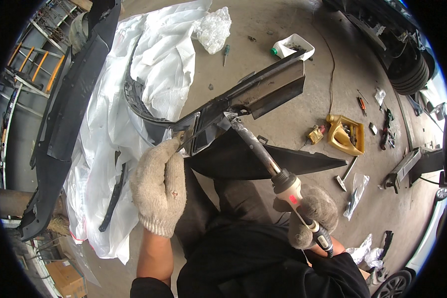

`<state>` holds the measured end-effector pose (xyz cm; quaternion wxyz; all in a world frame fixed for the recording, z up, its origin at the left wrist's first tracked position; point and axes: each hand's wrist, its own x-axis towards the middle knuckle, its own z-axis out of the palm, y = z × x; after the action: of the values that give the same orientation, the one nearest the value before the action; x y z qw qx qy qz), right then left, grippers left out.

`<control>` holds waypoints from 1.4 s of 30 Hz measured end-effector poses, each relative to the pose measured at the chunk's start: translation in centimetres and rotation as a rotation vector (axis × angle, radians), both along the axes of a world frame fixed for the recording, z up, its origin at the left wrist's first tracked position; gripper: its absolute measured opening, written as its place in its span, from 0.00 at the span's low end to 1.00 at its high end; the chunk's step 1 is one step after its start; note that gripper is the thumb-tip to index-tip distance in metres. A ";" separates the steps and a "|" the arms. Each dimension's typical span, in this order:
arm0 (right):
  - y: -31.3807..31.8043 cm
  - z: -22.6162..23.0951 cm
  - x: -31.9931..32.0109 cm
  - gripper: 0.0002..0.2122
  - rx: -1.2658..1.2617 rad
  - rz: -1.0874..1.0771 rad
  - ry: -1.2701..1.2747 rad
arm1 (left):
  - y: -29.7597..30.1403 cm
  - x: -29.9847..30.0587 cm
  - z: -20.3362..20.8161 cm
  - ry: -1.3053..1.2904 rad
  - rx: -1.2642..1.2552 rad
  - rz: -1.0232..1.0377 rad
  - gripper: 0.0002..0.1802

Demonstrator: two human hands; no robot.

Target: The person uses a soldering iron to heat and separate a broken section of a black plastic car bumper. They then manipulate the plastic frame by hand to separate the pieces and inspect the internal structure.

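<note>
My left hand (pixel 160 185), in a knitted work glove, is closed at the near edge of a black plastic car trim part (pixel 216 116). A thin dark rod (pixel 206 130) runs from its fingers toward the middle of the part. My right hand (pixel 317 211), gloved too, grips a hot-air welding gun (pixel 289 186) with a pale body and a long metal barrel. The barrel's tip touches or nearly touches the part, close to the rod's far end; I cannot tell which. A dark curved panel (pixel 263 161) of the part reaches out to the right beneath the barrel.
White plastic sheeting (pixel 159 54) covers the floor at left, beside a long black bumper (pixel 77 99). A cut white jug (pixel 294 47), a screwdriver (pixel 226 54), a cut yellow jug (pixel 343 136) and a hammer (pixel 345 176) lie around. A cable (pixel 331 74) crosses the floor.
</note>
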<state>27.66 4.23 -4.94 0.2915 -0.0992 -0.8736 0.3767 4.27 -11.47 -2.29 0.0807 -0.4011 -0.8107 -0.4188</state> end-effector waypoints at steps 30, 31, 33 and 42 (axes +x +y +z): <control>0.6 -0.3 -1.7 0.11 0.007 0.098 0.076 | 0.1 -0.2 -0.5 0.012 0.040 -0.002 0.11; 0.6 -0.4 -2.0 0.11 0.010 0.102 0.081 | 0.2 -0.2 -0.5 0.019 0.044 -0.006 0.11; 0.8 -0.5 -2.5 0.11 0.014 0.104 0.081 | 0.2 -0.2 -0.4 0.038 0.028 0.003 0.11; 0.7 -0.5 -2.5 0.12 0.005 0.113 0.073 | 0.1 -0.3 -0.3 0.076 0.018 0.029 0.11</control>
<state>25.19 4.94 -5.43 0.3019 -0.0353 -0.8676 0.3935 3.96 -11.41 -2.59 0.1210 -0.4043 -0.8090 -0.4092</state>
